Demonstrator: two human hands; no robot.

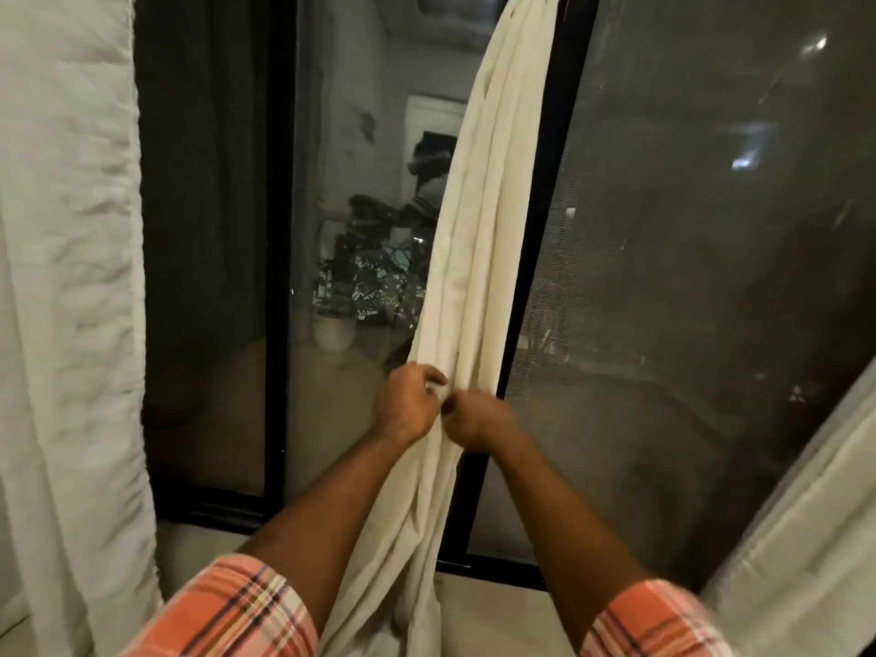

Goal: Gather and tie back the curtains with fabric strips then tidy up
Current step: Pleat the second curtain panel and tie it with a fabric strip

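Head view: I am standing at a dark window (687,277). Cream curtain (474,258) is hanging gathered into one bundle down the black frame (545,220), its tail falling between my forearms. My left hand (410,403) is curling round the bundle's left edge, gripping it. My right hand (476,422), blurred, is touching the left, fingers curled and pinching the bundle's front. A small white bit is showing between the hands; strip or curtain, I cannot tell. Pale curtains are hanging at far left (71,277) and lower right (806,538).
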